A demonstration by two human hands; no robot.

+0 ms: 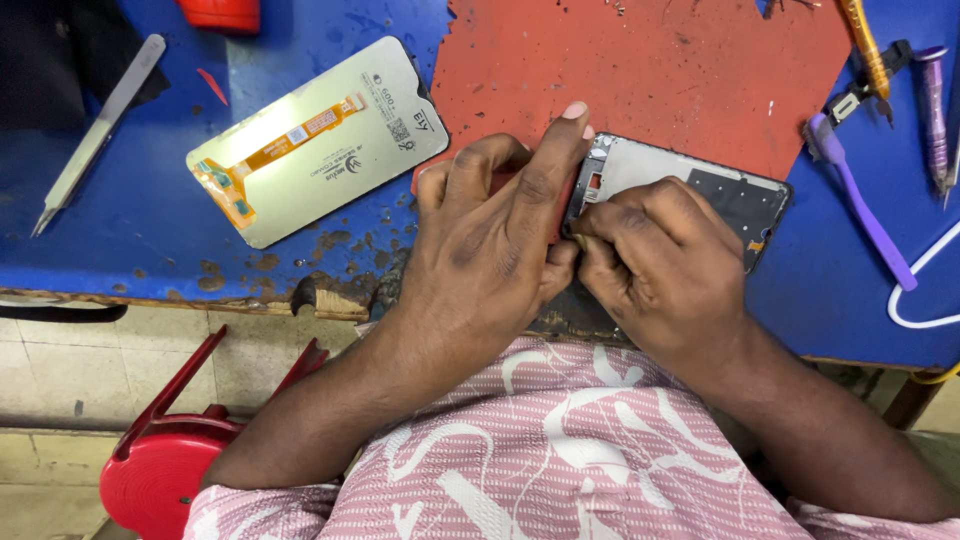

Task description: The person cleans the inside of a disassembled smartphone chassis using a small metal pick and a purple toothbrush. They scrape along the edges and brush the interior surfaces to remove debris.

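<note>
A phone frame (700, 185), silver with a dark inner plate, lies across the red mat (650, 70) near the bench's front edge. My left hand (495, 245) grips its left end, forefinger stretched along the edge. My right hand (655, 265) is closed over the frame's lower left part, fingertips pinching at the corner beside the left thumb. What the fingertips hold is hidden. A detached phone screen (315, 140) lies face down to the left, its orange flex cable showing.
The blue bench (150, 220) is worn and chipped at its front edge. Metal tweezers (95, 135) lie far left. A purple brush (860, 200), screwdrivers (932, 110) and a white cable (915, 290) sit at right. A red stool (170, 460) stands below left.
</note>
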